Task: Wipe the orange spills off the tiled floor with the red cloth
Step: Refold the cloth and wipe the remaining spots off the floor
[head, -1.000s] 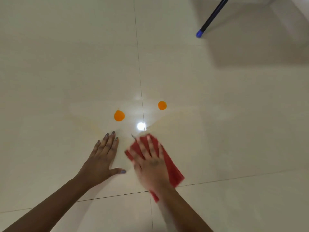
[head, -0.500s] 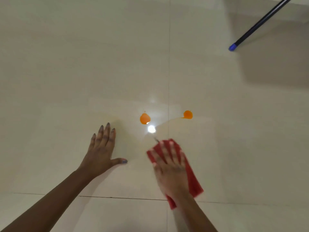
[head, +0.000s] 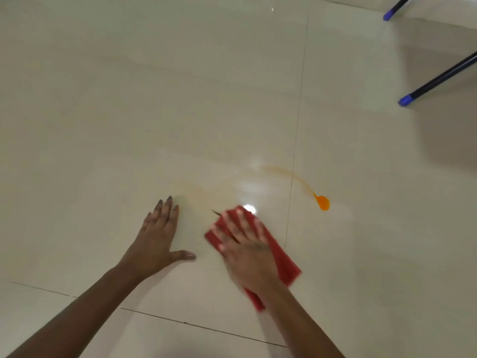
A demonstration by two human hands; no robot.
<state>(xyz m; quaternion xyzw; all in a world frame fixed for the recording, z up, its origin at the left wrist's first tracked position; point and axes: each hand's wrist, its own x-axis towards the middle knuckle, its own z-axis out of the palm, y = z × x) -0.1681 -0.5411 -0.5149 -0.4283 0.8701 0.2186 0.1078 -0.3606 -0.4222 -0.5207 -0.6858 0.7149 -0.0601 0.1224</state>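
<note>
On the glossy floor [head: 129, 99] the left hand [head: 157, 244] lies flat, seemingly as a prop, while the right hand [head: 245, 251], fingers spread, presses the cloth [head: 284, 267] down at lower centre, a spill [head: 322, 202] near its upper right.

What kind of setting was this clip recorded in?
Probably an indoor room, perhaps in a home. There is a glossy cream tiled floor with thin grout lines, a ceiling light's glare mirrored in it, and slanted dark legs with blue end caps, maybe furniture or a stand.
</note>
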